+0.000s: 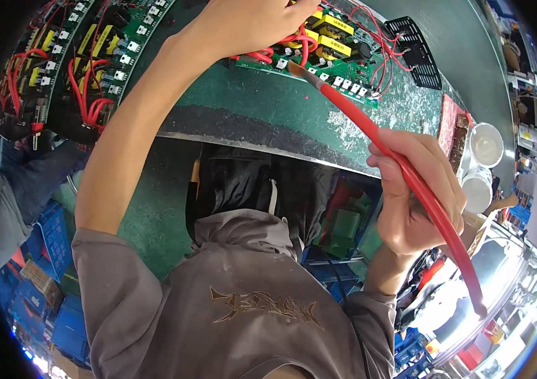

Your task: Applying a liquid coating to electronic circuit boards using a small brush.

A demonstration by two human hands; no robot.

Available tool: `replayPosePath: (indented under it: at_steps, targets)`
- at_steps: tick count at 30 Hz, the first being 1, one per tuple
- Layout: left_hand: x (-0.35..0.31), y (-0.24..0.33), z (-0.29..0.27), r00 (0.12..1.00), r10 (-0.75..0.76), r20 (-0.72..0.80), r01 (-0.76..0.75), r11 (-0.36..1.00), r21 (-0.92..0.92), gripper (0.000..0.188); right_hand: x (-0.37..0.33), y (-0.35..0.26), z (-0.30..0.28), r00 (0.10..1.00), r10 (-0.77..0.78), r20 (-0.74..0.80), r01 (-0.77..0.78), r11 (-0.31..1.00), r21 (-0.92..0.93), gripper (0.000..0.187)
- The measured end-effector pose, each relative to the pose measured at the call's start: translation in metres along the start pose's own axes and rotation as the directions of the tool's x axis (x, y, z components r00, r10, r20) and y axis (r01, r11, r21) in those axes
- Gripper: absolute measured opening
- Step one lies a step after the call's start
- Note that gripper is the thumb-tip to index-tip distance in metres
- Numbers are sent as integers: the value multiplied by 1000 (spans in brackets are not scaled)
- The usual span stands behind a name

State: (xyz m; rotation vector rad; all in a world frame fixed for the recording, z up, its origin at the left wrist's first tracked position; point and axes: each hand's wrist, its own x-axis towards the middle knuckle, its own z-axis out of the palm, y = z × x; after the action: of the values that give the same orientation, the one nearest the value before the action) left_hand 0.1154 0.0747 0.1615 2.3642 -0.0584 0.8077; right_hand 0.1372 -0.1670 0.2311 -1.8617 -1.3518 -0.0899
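Note:
My right hand [417, 189] is closed around the long red handle of a paintbrush [360, 120]. The brush slants up to the left, its brown bristles at the near edge of a green circuit board [363, 91], beside a small white-faced component. Yellow transformers, black parts and thick red wires crowd that board. Over its left part reaches my left hand [249, 25], close to the red wires. The top of the picture cuts off most of the left fingers, so their grip is hidden. Thin red wires run from the board to a black slotted panel [415, 54].
More circuit boards [123, 60] with red wires stand at the left of the green workbench [249, 114]. Two white tubs [486, 145] sit at the bench's right side, by a reddish-brown block [458, 139]. Blue crates [54, 237] are at the lower left, near another person's arm.

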Motion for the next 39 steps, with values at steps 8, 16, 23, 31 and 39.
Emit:
replayPosePath:
  at_steps: [8, 16, 23, 31, 39]
  targets:
    - [1, 0, 3, 1000, -30, 9, 30, 1000, 9, 16, 2, 4, 2, 995, 39, 89, -37, 999, -23, 14]
    - [2, 7, -1, 997, -76, 19, 76, 997, 15, 17, -4, 5, -3, 999, 9, 39, -5, 995, -100, 14]
    - [4, 10, -3, 995, -97, 29, 98, 995, -13, 18, -8, 11, -13, 997, 41, 62, -36, 997, -73, 15]
    - [4, 18, -3, 990, -138, 0, 138, 990, 5, 20, -14, 18, -13, 1000, -14, 20, 15, 995, -97, 15]
    - [5, 21, -4, 990, -136, 25, 136, 991, 10, 20, -12, 27, -18, 999, 28, 41, -25, 996, -83, 15]
